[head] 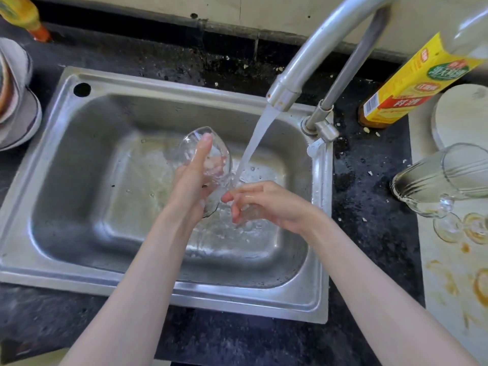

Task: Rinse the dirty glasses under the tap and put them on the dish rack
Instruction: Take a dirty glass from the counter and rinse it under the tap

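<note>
A clear wine glass lies tilted over the steel sink, its bowl pointing up and away and its foot near my wrist. My left hand grips it around the bowl, with one finger stretched along the glass. Water runs from the tap and lands just right of the bowl. My right hand is in the stream with loosely curled fingers, and its fingertips reach the glass's stem. No dish rack is in view.
On the stained counter at the right stand more wine glasses, a yellow-labelled bottle and a round wooden board. Stacked bowls sit left of the sink, and an orange-yellow bottle stands at the back left.
</note>
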